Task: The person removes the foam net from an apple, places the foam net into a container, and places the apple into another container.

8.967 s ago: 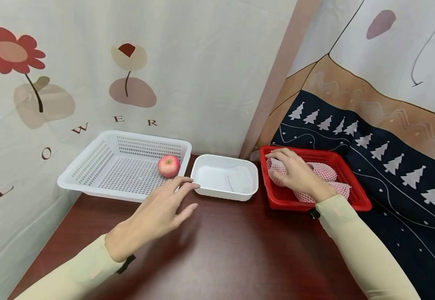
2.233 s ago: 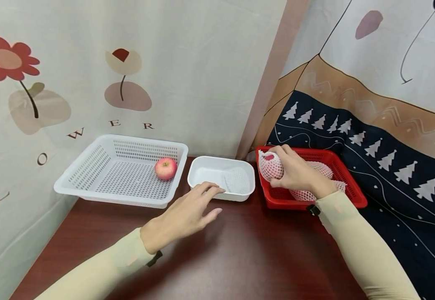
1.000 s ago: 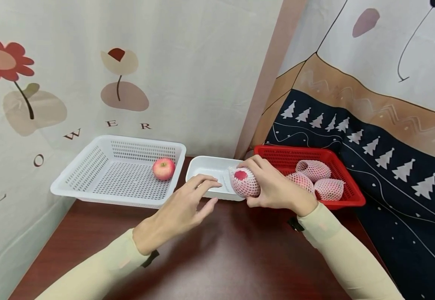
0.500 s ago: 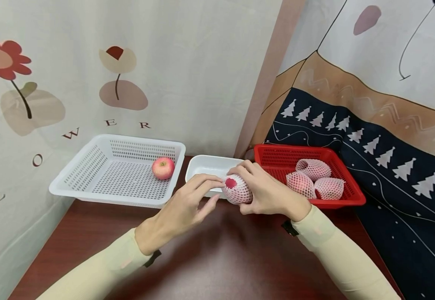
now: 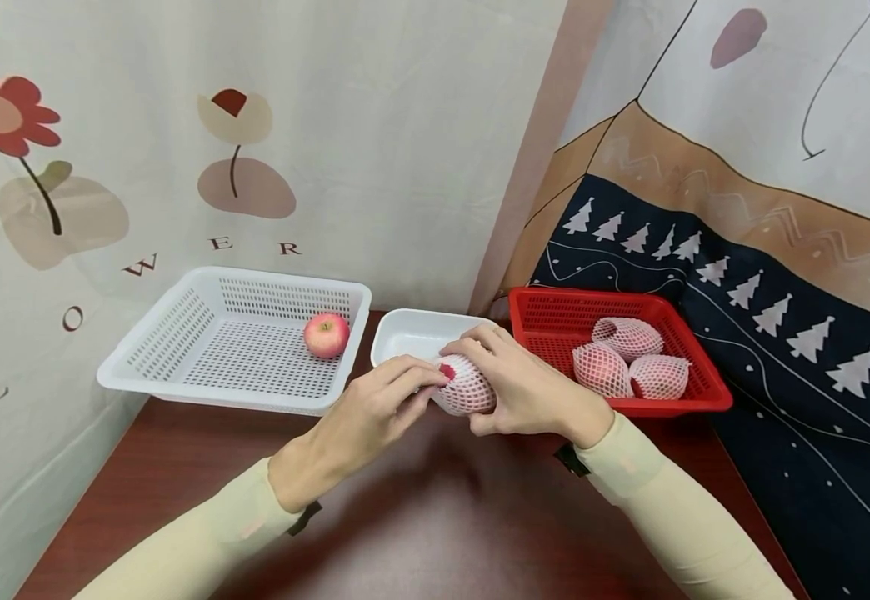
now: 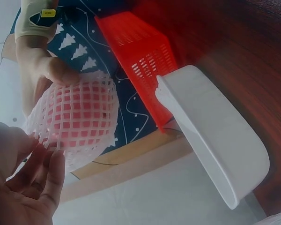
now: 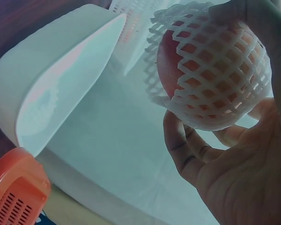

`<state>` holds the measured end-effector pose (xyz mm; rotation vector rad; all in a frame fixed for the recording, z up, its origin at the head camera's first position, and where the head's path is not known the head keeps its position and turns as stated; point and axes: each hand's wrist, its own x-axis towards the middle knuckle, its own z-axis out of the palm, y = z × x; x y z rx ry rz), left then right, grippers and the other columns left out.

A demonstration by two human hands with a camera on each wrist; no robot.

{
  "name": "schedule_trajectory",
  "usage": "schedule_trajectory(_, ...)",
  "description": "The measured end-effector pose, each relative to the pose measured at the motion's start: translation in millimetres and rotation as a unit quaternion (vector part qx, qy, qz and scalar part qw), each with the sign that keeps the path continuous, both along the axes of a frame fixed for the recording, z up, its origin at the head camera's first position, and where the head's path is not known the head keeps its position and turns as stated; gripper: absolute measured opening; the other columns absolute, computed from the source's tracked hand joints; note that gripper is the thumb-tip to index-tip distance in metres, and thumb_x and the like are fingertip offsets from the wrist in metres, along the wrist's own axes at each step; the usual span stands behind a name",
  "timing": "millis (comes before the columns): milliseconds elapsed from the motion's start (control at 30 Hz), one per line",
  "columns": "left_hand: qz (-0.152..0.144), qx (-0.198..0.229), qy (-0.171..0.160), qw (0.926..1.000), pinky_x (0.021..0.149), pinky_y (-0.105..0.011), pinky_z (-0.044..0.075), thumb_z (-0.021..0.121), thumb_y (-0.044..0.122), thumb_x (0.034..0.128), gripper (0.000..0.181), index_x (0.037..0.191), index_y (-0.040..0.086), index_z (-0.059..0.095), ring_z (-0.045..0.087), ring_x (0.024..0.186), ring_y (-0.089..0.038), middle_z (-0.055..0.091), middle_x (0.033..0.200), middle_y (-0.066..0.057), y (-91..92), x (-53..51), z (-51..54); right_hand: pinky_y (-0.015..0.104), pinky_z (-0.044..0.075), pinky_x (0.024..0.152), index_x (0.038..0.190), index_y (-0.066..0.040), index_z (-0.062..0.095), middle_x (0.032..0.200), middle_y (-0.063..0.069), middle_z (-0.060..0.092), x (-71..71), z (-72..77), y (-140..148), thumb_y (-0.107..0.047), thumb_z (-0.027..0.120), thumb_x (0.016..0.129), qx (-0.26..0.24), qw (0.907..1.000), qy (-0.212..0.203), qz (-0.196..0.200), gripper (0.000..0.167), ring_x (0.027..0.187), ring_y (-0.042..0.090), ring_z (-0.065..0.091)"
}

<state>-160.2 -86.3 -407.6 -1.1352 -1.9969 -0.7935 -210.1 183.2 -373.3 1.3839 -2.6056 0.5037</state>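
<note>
In the head view my right hand (image 5: 521, 385) grips an apple wrapped in a white foam net (image 5: 467, 387), held over the table just in front of the small white tray (image 5: 397, 321). Red skin shows through the net's open end, which faces my left hand (image 5: 371, 417). The left thumb and fingertips pinch the rim of that foam net (image 6: 79, 112), as the left wrist view shows. Seen from the right wrist, the right hand's fingers curl round the netted apple (image 7: 210, 70) from below and behind.
A white perforated basket (image 5: 180, 367) at left holds one bare apple (image 5: 326, 336). The red basket (image 5: 712, 392) at right holds three pink-white netted fruits (image 5: 602, 369). A curtain (image 5: 405, 150) hangs behind the dark red table (image 5: 420, 533).
My right hand has lifted a netted apple out of the red basket and carried it left to my left hand. The left fingertips have come together on the net's edge.
</note>
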Motion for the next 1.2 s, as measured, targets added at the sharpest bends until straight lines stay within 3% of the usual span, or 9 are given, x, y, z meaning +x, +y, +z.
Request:
schedule_trajectory(300, 0.014, 0.005, -0.021, 0.9997, 0.086, -0.026, 0.068, 0.091, -0.009, 0.0913, 0.034, 0.120, 0.005, 0.080, 0.080, 0.096, -0.014, 0.082, 0.112, -0.004, -1.8, -1.0, -3.7, 0.044, 0.062, 0.113, 0.159, -0.019, 0.061, 0.148, 0.003, 0.064, 4.9, -0.3, -3.2, -0.028, 0.097, 0.079, 0.017, 0.9999, 0.000, -0.002, 0.089, 0.141, 0.024, 0.056)
schedule_trajectory(700, 0.039, -0.040, -0.093, 0.9941, 0.082, -0.027, 0.069, 0.099, 0.001, 0.0850, 0.059, 0.136, 0.004, 0.070, 0.078, 0.100, -0.017, 0.073, 0.134, -0.008, -7.6, 3.2, -5.1, 0.051, 0.054, 0.124, 0.172, -0.009, 0.047, 0.155, 0.004, 0.066, 10.0, 0.7, -9.0, -0.031, 0.097, 0.080, 0.028, 0.9994, 0.019, -0.002, 0.106, 0.143, 0.026, 0.058)
schedule_trajectory(867, 0.050, -0.056, -0.099, 0.9922, 0.077, -0.021, 0.066, 0.098, -0.001, 0.0809, 0.067, 0.140, 0.004, 0.067, 0.075, 0.090, -0.012, 0.071, 0.137, -0.008, -7.5, 4.6, -2.7, 0.050, 0.056, 0.120, 0.175, -0.010, 0.043, 0.155, 0.004, 0.065, 14.1, 4.1, -11.1, -0.031, 0.098, 0.080, 0.023, 0.9997, 0.006, -0.005, 0.112, 0.140, 0.025, 0.059)
schedule_trajectory(1200, 0.061, -0.074, -0.086, 0.9917, 0.076, -0.021, 0.063, 0.099, 0.000, 0.0772, 0.070, 0.138, 0.004, 0.064, 0.070, 0.094, -0.012, 0.067, 0.135, -0.008, -7.6, 6.9, -5.1, 0.044, 0.059, 0.113, 0.178, -0.014, 0.039, 0.154, 0.004, 0.064, 21.1, 5.5, -13.2, -0.030, 0.101, 0.076, 0.024, 0.9996, 0.016, -0.001, 0.120, 0.136, 0.023, 0.060)
